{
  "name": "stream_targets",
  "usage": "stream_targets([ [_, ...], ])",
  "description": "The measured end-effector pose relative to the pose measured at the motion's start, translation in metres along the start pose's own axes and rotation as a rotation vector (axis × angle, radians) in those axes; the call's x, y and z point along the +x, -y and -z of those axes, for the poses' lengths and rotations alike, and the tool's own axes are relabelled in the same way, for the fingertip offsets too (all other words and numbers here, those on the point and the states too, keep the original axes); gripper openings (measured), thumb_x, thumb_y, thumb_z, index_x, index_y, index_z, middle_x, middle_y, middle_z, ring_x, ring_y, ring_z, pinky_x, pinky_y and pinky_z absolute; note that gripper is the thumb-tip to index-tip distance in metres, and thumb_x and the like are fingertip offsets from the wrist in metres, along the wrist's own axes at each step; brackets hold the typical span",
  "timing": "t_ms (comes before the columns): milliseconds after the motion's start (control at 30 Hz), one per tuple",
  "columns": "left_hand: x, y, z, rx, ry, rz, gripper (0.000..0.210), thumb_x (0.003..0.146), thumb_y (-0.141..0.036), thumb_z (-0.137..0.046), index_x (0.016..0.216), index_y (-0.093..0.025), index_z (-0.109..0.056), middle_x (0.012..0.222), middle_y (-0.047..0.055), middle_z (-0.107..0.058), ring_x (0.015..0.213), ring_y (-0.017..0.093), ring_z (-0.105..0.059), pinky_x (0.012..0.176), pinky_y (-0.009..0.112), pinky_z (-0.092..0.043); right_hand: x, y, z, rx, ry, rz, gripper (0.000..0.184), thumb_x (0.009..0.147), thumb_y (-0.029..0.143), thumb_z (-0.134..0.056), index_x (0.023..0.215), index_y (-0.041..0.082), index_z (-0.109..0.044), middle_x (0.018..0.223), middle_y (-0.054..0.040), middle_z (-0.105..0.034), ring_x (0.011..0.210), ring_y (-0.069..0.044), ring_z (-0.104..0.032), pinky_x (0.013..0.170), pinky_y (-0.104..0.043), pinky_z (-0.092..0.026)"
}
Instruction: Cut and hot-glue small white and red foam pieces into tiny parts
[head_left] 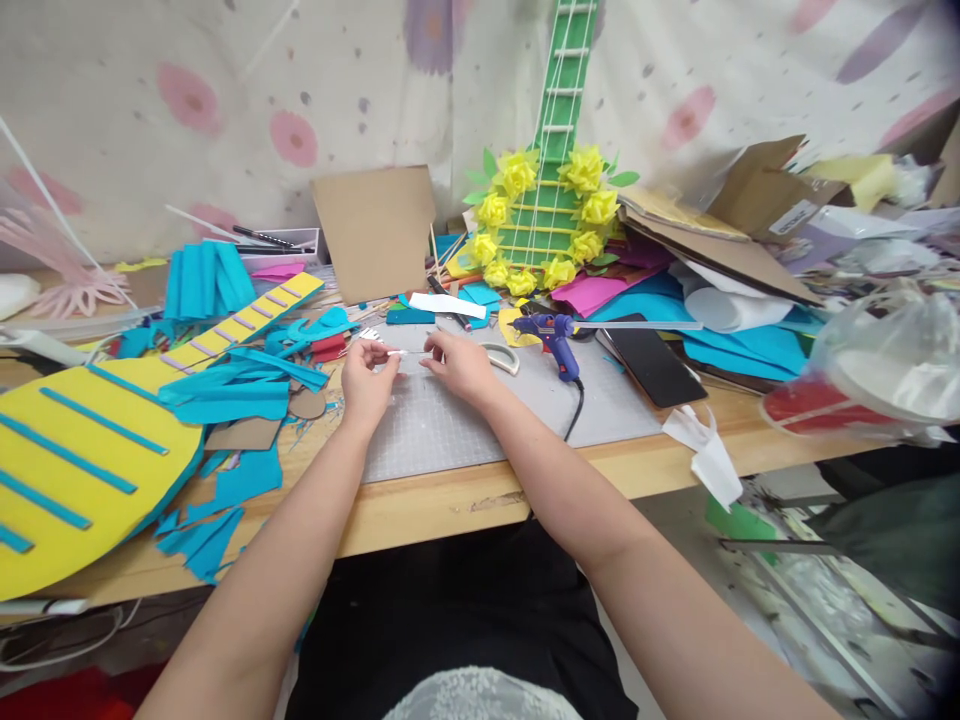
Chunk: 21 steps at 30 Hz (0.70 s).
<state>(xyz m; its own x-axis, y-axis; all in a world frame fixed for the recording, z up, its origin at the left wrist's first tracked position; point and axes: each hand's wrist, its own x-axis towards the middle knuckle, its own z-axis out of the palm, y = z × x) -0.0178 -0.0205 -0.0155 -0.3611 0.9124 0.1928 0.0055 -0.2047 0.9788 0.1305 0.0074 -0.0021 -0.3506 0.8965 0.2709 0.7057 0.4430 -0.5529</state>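
Note:
Above the grey cutting mat (435, 430), my left hand (367, 378) pinches a small white strip (399, 353) at its fingertips. My right hand (460, 366) is closed just to the right, its fingertips at a thin stick-like piece (417, 352) that reaches toward the white strip. The piece is too fine to name with certainty. Partly behind my right hand lie the pale handles of scissors (504, 358). A blue glue gun (551, 338) with a long clear glue stick (637, 325) rests on the mat, right of my hands.
At the left lies a yellow paper guitar (97, 440) among blue paper scraps (232, 485). A green guitar (566, 150) ringed with yellow flowers leans at the back. A phone (654, 362), paper sheets, cardboard (375, 235) and a plastic-wrapped bucket (862, 375) crowd the table.

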Motion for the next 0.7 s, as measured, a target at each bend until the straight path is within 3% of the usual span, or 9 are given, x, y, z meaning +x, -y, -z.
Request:
stream_targets([
  [133, 0.0, -0.004, -0.001, -0.115, -0.003, 0.079, 0.028, 0.06, -0.016, -0.068, 0.079, -0.02, -0.047, 0.073, -0.001, -0.063, 0.065, 0.011, -0.059, 0.055, 0.021, -0.051, -0.002, 0.006, -0.001, -0.052, 0.017, -0.016, 0.013, 0.082, 0.029, -0.056, 0.091, 0.021, -0.059, 0.08, -0.0037, -0.064, 0.076, -0.018, -0.054, 0.063, -0.028, -0.033],
  [233, 0.0, -0.012, 0.0, -0.287, 0.006, 0.246, 0.028, 0.062, -0.015, -0.065, 0.085, -0.019, -0.049, 0.081, 0.002, -0.066, 0.07, 0.012, -0.063, 0.057, 0.022, -0.052, -0.005, 0.01, -0.003, -0.011, 0.03, -0.049, 0.01, 0.083, 0.03, -0.054, 0.082, 0.021, -0.059, 0.075, -0.0024, -0.063, 0.07, -0.016, -0.054, 0.061, -0.027, -0.031],
  [333, 0.0, -0.017, 0.001, -0.38, 0.088, 0.413, 0.025, 0.065, -0.017, -0.064, 0.087, -0.017, -0.052, 0.088, 0.006, -0.068, 0.071, 0.013, -0.064, 0.056, 0.022, -0.052, -0.007, 0.013, -0.006, 0.121, 0.071, -0.126, 0.014, 0.08, 0.032, -0.056, 0.075, 0.019, -0.058, 0.067, 0.0003, -0.06, 0.063, -0.013, -0.051, 0.057, -0.025, -0.03],
  [500, -0.003, -0.015, -0.001, -0.254, 0.083, 0.362, 0.037, 0.056, -0.015, -0.072, 0.088, -0.016, -0.053, 0.078, 0.004, -0.068, 0.066, 0.013, -0.064, 0.056, 0.023, -0.052, -0.009, 0.015, -0.01, 0.284, 0.096, -0.186, 0.018, 0.078, 0.034, -0.057, 0.071, 0.018, -0.057, 0.06, 0.0031, -0.055, 0.057, -0.01, -0.047, 0.054, -0.023, -0.029],
  [700, -0.006, -0.014, -0.007, -0.254, 0.028, 0.313, 0.043, 0.054, -0.017, -0.073, 0.089, -0.019, -0.048, 0.07, -0.001, -0.063, 0.065, 0.014, -0.063, 0.051, 0.02, -0.045, -0.01, 0.018, -0.013, 0.334, 0.133, -0.099, 0.014, 0.076, 0.029, -0.058, 0.069, 0.017, -0.056, 0.058, 0.0048, -0.051, 0.055, -0.009, -0.043, 0.054, -0.022, -0.028],
])
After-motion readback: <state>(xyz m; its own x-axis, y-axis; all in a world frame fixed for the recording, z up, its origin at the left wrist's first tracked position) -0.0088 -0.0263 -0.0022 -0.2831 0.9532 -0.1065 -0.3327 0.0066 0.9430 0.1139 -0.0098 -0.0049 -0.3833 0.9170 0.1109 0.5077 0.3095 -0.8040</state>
